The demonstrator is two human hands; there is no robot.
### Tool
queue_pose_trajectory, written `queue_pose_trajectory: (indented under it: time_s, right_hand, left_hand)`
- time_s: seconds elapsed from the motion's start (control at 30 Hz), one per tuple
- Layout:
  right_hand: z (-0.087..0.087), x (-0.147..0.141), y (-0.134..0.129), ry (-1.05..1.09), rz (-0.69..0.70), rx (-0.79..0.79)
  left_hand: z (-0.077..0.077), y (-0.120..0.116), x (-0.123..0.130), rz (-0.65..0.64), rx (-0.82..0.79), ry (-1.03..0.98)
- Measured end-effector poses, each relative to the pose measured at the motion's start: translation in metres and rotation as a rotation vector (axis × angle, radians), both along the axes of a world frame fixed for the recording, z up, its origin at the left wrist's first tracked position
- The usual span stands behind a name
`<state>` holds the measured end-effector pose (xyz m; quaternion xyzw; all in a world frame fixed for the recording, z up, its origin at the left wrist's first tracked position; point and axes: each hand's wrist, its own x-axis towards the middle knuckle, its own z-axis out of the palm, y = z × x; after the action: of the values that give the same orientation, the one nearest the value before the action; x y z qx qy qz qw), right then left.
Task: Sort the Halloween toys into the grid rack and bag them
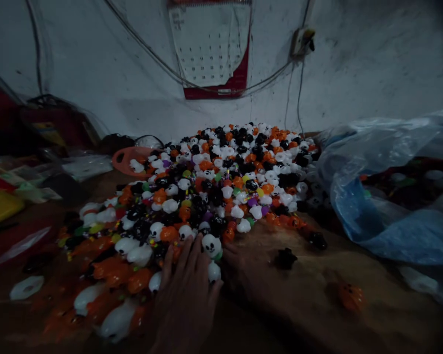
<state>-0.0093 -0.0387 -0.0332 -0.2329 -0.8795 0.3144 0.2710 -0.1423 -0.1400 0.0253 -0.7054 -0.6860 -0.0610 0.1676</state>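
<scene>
A large heap of small white, orange and black plastic pieces [170, 205], some with ghost or skull faces, spreads over a wooden table. My left hand [186, 285] lies palm down on its near edge, fingers apart and stretched forward, touching pieces. Right beside its fingertips is a white skull-faced piece [211, 244]. My right hand [243, 268] rests low on the table at the heap's near right edge; it is dark and blurred, and its fingers are mostly hidden. Nearby on the wood sit a black piece [286, 258] and an orange piece [350, 296].
An open clear and blue plastic bag [376, 221] with pieces inside stands at the right. An orange scoop-like tray [123, 161] is at the heap's back left. A yellow object [2, 207] lies far left. A calendar [210, 49] and cables hang on the wall behind.
</scene>
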Motion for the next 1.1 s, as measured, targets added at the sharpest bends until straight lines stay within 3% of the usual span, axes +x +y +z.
queue_pose_trajectory:
  time_s: [0.1,0.2,0.33,0.43,0.57,0.63,0.67,0.73,0.8,0.87,0.97,1.1]
  right_hand:
    - [-0.002,-0.003,0.006,0.064,-0.043,-0.028]
    - [0.000,0.015,0.013,-0.016,-0.067,-0.051]
    - [0.004,0.060,0.028,-0.301,-0.130,-0.063]
    - [0.024,0.067,0.046,-0.533,-0.199,0.024]
    - [0.075,0.018,0.093,-0.496,-0.326,0.429]
    - [0.096,-0.018,0.125,-0.510,-0.227,0.655]
    - [0.103,-0.034,0.141,-0.549,-0.115,0.755]
    - [0.105,-0.062,0.169,-0.606,0.055,0.857]
    - [0.098,-0.078,0.189,-0.640,0.137,0.883]
    - [0.087,-0.085,0.200,-0.664,0.158,0.895]
    - [0.076,-0.085,0.207,-0.691,0.175,0.921]
    - [0.085,-0.077,0.203,-0.692,0.174,0.920]
  left_hand:
    - [0.000,-0.001,-0.001,-0.017,0.006,-0.010]
    - [0.000,-0.003,-0.001,-0.011,0.028,-0.026]
    - [-0.001,-0.003,-0.001,-0.027,0.063,-0.019]
    - [-0.002,-0.002,-0.005,-0.061,0.075,-0.001]
    - [-0.005,0.000,-0.012,-0.097,0.111,0.038]
    - [-0.008,0.001,-0.016,-0.132,0.136,0.073]
    - [-0.010,0.002,-0.017,-0.146,0.150,0.088]
    - [-0.015,0.003,-0.019,-0.161,0.166,0.101]
    - [-0.019,0.003,-0.019,-0.110,0.183,0.071]
    - [-0.022,0.003,-0.019,-0.081,0.189,0.035]
    - [-0.023,0.003,-0.022,-0.136,0.178,0.024]
    - [-0.011,0.001,-0.018,-0.137,0.087,-0.038]
